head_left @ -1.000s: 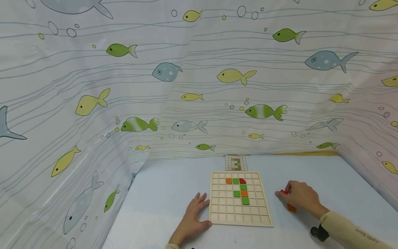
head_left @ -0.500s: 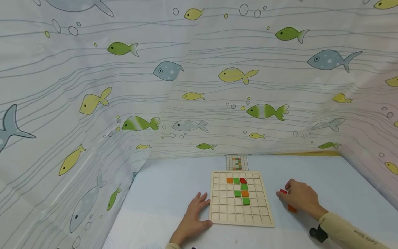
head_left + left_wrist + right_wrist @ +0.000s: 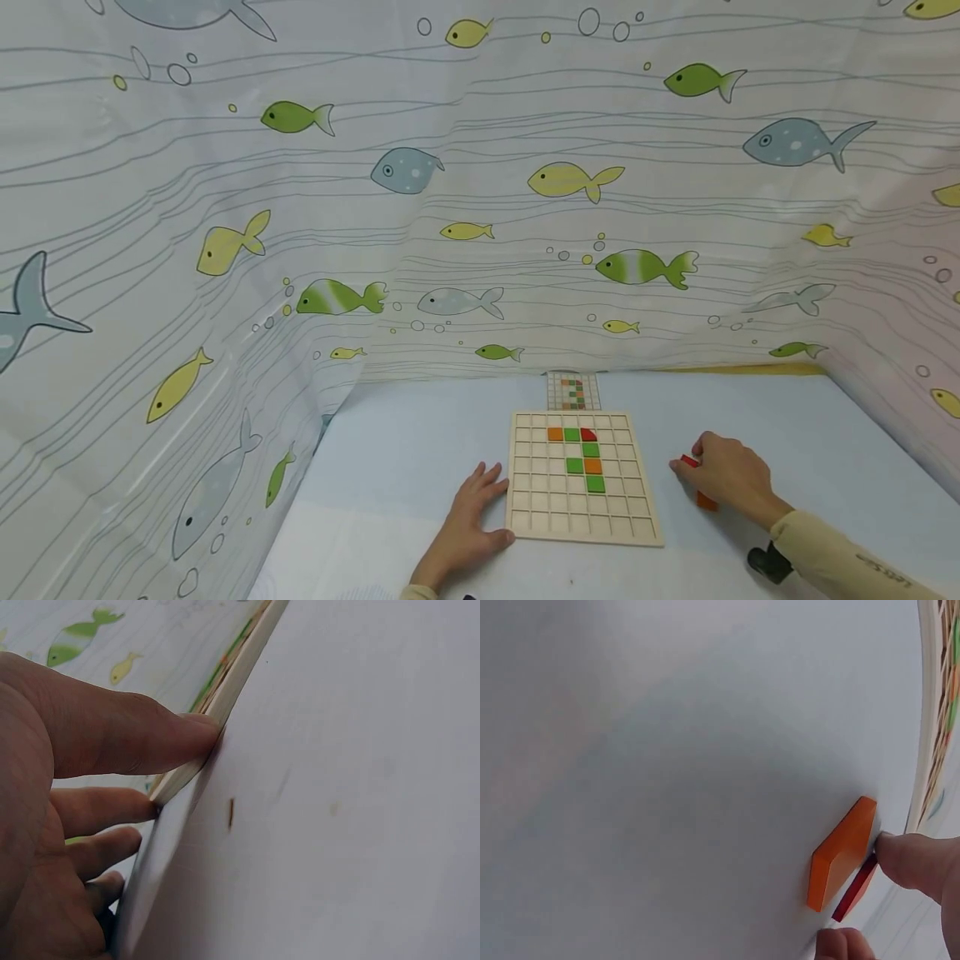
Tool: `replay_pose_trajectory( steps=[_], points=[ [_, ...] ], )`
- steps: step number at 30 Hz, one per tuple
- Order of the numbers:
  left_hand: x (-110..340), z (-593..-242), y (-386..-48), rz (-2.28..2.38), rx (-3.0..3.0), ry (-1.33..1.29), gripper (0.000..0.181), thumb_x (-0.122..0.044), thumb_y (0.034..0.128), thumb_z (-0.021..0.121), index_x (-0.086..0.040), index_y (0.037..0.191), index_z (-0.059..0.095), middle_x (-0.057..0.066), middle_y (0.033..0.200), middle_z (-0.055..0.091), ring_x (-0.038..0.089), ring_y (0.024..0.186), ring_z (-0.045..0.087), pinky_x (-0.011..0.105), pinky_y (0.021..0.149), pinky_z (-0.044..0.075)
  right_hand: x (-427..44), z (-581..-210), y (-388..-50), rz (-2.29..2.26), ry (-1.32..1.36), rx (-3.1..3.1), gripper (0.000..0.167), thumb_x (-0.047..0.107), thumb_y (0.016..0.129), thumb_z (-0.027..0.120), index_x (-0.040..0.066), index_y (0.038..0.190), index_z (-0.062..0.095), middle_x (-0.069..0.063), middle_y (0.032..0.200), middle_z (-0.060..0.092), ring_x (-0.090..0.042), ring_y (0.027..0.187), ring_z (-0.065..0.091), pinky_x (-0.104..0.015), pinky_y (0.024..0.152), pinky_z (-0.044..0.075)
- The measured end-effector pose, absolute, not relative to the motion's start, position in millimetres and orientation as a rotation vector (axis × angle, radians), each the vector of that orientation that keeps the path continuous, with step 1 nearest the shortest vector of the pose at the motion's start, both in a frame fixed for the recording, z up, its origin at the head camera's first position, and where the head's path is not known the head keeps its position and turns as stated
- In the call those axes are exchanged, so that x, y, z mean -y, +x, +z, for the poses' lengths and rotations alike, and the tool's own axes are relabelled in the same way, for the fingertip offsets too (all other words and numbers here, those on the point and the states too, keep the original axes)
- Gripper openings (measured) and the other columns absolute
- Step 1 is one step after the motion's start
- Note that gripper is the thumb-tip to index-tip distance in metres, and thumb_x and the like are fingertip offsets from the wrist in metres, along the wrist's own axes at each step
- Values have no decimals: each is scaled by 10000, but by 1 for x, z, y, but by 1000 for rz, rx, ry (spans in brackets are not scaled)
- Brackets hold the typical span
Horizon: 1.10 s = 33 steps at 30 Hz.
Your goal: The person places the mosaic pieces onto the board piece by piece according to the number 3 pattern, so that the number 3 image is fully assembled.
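A square wooden grid board (image 3: pixel 570 523) lies on the table, with orange, green and red tiles in its upper middle cells. At its left edge my left hand (image 3: pixel 467 523) rests with spread fingers. In the left wrist view the left thumb (image 3: pixel 169 742) touches the board's rim. Right of the board, my right hand (image 3: pixel 729 475) pinches a red tile (image 3: pixel 688 461) between thumb and fingers, low at the tabletop. An orange tile (image 3: pixel 844 855) lies next to the red tile in the right wrist view; the hand partly covers both in the head view.
A small printed pattern card (image 3: pixel 555 402) lies behind the board, showing coloured squares on a grid. A fish-print curtain (image 3: pixel 480 267) surrounds the table at the back and sides. A black object (image 3: pixel 768 562) is under the right wrist.
The head view has shifted slightly. My right hand stays at the red and orange tiles, with only small finger movement. The left hand and board tiles are unchanged.
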<state>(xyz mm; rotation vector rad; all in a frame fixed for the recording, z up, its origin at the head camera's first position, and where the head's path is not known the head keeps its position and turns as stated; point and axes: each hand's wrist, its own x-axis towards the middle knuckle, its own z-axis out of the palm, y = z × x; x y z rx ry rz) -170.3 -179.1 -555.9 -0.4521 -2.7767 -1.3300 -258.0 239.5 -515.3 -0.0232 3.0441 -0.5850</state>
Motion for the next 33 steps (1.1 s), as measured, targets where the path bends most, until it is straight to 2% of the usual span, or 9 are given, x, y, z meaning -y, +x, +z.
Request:
replay_pose_trajectory(
  steps=[3,7,9,14,20,24,28,33],
  points=[
    [179,-557,-172,-1323,2775,-457,740,-227,730,821,-22,1417,635,191,1648,463,530,1575,266,790,1237,168,-242,-513,-258,-506,-17,-3059,607,538,859,789,-48,954,667,-15,648,541,-182,600,514,-291,522,366],
    [179,-558,-173,-1290,2768,-468,735,-224,731,823,-16,1410,638,195,1638,476,528,1568,285,786,1233,191,-248,-512,-259,-423,-26,-3035,577,625,858,748,71,729,651,22,555,477,-167,556,472,-292,530,307],
    [179,-558,-173,-1281,2768,-470,733,-226,731,823,-16,1409,639,194,1636,478,527,1567,289,784,1233,195,-250,-513,-260,-418,-24,-3006,569,642,864,731,116,671,630,38,536,456,-154,551,459,-283,533,286],
    [180,-559,-173,-1308,2761,-470,735,-233,730,823,-14,1407,638,202,1637,474,535,1565,283,790,1233,179,-250,-514,-261,-447,-10,-2978,556,623,872,732,99,702,657,37,550,463,-148,555,461,-263,520,282],
    [179,-558,-172,-1299,2750,-490,738,-242,727,827,-17,1405,641,210,1628,483,550,1552,296,800,1221,191,-249,-516,-260,-500,0,-2991,499,559,874,761,118,665,655,41,535,462,-150,550,453,-263,510,277],
    [179,-557,-172,-1301,2755,-484,740,-244,725,830,-25,1407,643,201,1631,482,542,1557,293,793,1227,191,-248,-515,-261,-518,26,-2984,497,546,869,775,63,768,715,19,571,520,-169,585,496,-273,523,325],
    [179,-555,-170,-1330,2756,-481,741,-244,722,827,-28,1406,644,207,1633,478,555,1555,284,805,1223,179,-248,-515,-261,-539,42,-2975,582,540,857,794,-33,933,730,-6,625,571,-180,618,530,-282,534,380],
    [179,-556,-171,-1323,2766,-473,743,-255,725,823,-24,1408,642,201,1634,479,547,1560,282,800,1227,179,-248,-517,-262,-606,15,-2970,576,504,861,809,-52,970,705,-5,667,600,-167,615,541,-271,521,409]
  ],
)
